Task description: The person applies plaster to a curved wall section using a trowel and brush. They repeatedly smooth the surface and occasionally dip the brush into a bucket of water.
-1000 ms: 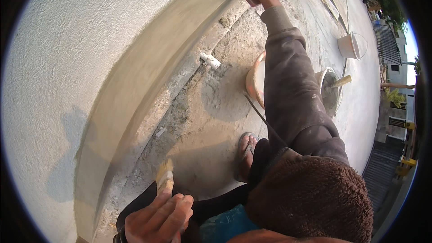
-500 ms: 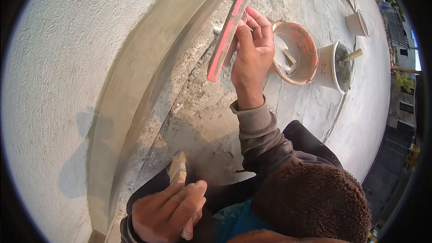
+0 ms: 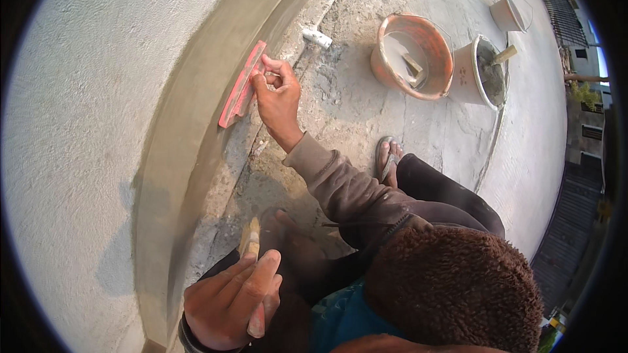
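My right hand (image 3: 280,99) grips a pink plastering float (image 3: 243,85) smeared with grey. The float lies along the smooth, damp-looking band (image 3: 180,124) at the base of the wall; whether it presses on the surface is hard to tell. Low in the view, my left hand (image 3: 232,301) is closed around a paintbrush (image 3: 250,238), its pale bristles pointing up and away from me. The brush is apart from the wall, above my bent leg. Its handle end sticks out below my fingers.
A white pipe stub (image 3: 317,38) pokes out beside the band. To the right stand an orange bucket (image 3: 447,68) holding cloudy water and a tool, a pale bucket (image 3: 466,78) of grey mortar with a stick, and a smaller bucket (image 3: 505,14). My sandalled foot (image 3: 387,157) rests on rough ground.
My right hand has brought the float left and down, from above the rough ground to the wall's band. My left hand with the brush has shifted slightly left and down.
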Tool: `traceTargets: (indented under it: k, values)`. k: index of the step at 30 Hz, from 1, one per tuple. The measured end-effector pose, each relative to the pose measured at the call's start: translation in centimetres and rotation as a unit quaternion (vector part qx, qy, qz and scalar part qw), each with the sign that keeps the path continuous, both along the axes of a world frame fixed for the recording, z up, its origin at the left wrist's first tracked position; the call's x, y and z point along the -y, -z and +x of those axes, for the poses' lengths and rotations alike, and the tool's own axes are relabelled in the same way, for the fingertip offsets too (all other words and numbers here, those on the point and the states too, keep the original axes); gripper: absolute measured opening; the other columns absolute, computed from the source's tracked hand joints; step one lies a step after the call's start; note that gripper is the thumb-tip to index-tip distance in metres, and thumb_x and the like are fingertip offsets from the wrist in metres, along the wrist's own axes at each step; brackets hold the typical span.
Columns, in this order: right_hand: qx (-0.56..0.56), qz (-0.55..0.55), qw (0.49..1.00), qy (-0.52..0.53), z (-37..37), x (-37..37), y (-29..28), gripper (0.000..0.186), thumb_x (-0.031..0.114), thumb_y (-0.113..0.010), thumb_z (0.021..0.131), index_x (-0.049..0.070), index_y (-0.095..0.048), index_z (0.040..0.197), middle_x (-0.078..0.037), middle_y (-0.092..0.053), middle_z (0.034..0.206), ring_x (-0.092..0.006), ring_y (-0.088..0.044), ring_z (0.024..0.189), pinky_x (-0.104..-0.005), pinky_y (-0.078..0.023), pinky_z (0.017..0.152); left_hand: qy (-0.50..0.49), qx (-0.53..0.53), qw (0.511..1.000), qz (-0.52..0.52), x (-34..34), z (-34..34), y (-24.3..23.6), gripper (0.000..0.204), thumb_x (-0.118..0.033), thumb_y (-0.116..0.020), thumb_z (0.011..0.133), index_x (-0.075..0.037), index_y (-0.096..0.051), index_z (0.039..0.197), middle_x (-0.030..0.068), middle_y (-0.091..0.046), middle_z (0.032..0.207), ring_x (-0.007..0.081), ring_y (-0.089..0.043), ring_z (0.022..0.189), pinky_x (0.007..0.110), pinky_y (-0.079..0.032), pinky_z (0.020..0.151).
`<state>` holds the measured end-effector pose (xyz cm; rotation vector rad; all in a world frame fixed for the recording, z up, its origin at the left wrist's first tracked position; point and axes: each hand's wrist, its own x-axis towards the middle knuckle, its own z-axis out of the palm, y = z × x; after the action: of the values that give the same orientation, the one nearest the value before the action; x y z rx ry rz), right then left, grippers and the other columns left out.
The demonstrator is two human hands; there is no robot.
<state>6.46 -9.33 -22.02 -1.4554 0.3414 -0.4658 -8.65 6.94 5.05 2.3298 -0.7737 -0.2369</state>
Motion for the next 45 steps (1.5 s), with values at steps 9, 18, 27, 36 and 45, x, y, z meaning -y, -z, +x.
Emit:
traceTargets:
  k: [9,18,27,36,45]
  values:
    - [0.113,0.086,0.985,0.102,6.5,6.1,-4.4,0.031,0.006,-0.065,0.096,-0.005,-0.062,0.125,-0.015,-0.066,0.118,-0.0119,-0.065,0.085,-0.0285,-0.053,0.068,-0.049,0.011,0.999,0.0,-0.2,-0.9,0.9,0.021,-0.01,-0.071,0.092,0.001,-0.072,0.109,0.012,-0.078,0.086,0.0291,-0.078,0.079,0.033,-0.062,0.067]
    - [0.102,0.26,0.946,-0.166,-10.2,1.3,-4.1,0.039,0.006,-0.067,0.098,0.003,-0.054,0.134,-0.008,-0.063,0.121,-0.0133,-0.063,0.1,-0.0279,-0.056,0.084,-0.101,0.113,0.981,-0.122,1.0,1.5,2.9,0.03,-0.021,-0.074,0.094,-0.005,-0.072,0.119,0.0187,-0.076,0.11,0.0388,-0.073,0.111,0.045,-0.06,0.095]
    - [0.145,0.248,0.956,0.048,3.2,4.9,-7.2,0.038,0.009,-0.069,0.096,-0.001,-0.056,0.131,-0.012,-0.062,0.118,-0.0113,-0.063,0.089,-0.0247,-0.051,0.066,-0.025,0.079,0.994,-0.076,1.4,0.6,1.4,0.026,-0.011,-0.081,0.086,-0.004,-0.073,0.109,0.0178,-0.077,0.109,0.0377,-0.073,0.109,0.043,-0.062,0.094]
    - [0.029,0.014,0.999,-0.043,-9.2,-9.3,-0.2,0.03,0.001,-0.069,0.096,-0.001,-0.057,0.124,-0.006,-0.056,0.117,-0.0088,-0.062,0.094,-0.0221,-0.056,0.071,-0.072,0.084,0.986,-0.126,-0.2,-0.8,1.0,0.031,-0.016,-0.075,0.095,0.0,-0.069,0.121,0.023,-0.077,0.101,0.0415,-0.075,0.102,0.048,-0.063,0.088]
    - [0.105,0.159,0.98,0.055,3.4,2.2,-5.2,0.034,0.007,-0.068,0.095,-0.001,-0.057,0.126,-0.011,-0.058,0.112,-0.011,-0.061,0.093,-0.0273,-0.053,0.068,-0.128,0.085,0.983,-0.099,-1.7,-1.8,1.2,0.03,-0.019,-0.072,0.098,-0.001,-0.07,0.121,0.0206,-0.078,0.099,0.041,-0.075,0.102,0.046,-0.063,0.086]
